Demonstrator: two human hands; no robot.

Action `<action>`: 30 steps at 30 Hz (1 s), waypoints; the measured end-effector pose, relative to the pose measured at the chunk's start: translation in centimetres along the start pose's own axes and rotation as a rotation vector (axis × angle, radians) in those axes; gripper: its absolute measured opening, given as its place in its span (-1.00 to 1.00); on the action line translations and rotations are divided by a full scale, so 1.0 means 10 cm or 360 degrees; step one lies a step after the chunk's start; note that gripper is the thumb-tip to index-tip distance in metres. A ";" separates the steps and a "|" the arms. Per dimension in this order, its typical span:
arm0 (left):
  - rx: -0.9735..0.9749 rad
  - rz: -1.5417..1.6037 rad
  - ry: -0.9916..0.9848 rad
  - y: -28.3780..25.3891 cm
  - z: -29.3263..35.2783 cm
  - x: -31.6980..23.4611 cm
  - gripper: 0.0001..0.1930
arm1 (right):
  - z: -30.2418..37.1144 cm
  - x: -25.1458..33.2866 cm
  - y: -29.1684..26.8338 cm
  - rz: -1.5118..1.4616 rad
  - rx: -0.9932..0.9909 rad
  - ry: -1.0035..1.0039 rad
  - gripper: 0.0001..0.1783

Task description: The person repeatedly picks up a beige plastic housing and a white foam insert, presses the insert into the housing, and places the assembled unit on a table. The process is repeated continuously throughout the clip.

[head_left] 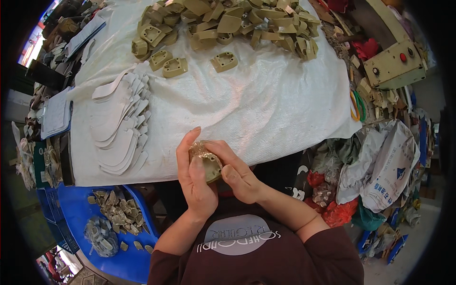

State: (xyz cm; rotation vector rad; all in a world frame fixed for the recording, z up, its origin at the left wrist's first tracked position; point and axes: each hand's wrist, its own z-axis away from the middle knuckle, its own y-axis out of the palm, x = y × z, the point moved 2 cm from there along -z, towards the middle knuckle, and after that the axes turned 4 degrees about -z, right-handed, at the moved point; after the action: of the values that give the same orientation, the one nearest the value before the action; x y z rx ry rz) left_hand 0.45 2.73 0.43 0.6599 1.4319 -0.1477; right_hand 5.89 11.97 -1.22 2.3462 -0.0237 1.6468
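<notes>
L hand [195, 183] wraps olive shell [213, 170] from its left, thumb laid over the near face, index straight & raised past the top; R hand [237, 175] comes in from the right, index across the upper end, thumb bent by the right rim. Both sets of fingers grasping the one pc. Crinkly shiny matter [203, 151] at its upper end, type unclear. Shell is up at near edge of white sheet [275, 95], in front of torso. Risk (my read): shiny end slips under R index, or L grip slackens, & pc drops off the edge; off-centre pressure could also skew the shiny bit. Hollow face seems turned up to wearer, tipped a bit R; long axis approx. upper L to lower R, fingers hide the ends, so unsure. Farther out: stack of pale cutouts [116, 128] at L, loose olive pcs [175, 68] beyond, big heap of olive pcs [228, 23] at far side. Low L: blue seat [121, 268] w/ small pcs [124, 213] & clear bag [101, 237]. R: white sack [389, 171], control box [395, 64].
</notes>
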 end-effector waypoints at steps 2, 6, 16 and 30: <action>0.0013 0.0067 0.0013 0.03 0.01 -0.03 -0.52 | 0.01 0.04 0.06 -0.0318 -0.0071 0.0094 -0.53; 0.0022 -0.0040 0.0023 -0.01 0.06 0.08 -0.49 | -0.03 0.03 0.06 0.0274 -0.0136 -0.0300 -0.54; 0.0358 0.0193 -0.0290 -0.10 -0.08 -0.06 -0.02 | -0.17 0.25 -0.24 0.0532 -0.0215 0.0013 -0.45; 0.0225 -0.1145 0.0368 -0.20 -0.06 -0.15 -0.42 | -0.17 0.15 -0.39 -0.0205 -0.0120 0.0411 -0.72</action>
State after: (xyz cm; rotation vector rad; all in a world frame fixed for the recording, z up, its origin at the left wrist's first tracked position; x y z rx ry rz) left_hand -1.31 0.96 1.19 0.2501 1.8469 -0.7601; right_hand 5.56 16.32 -0.14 2.0198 0.1124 1.8358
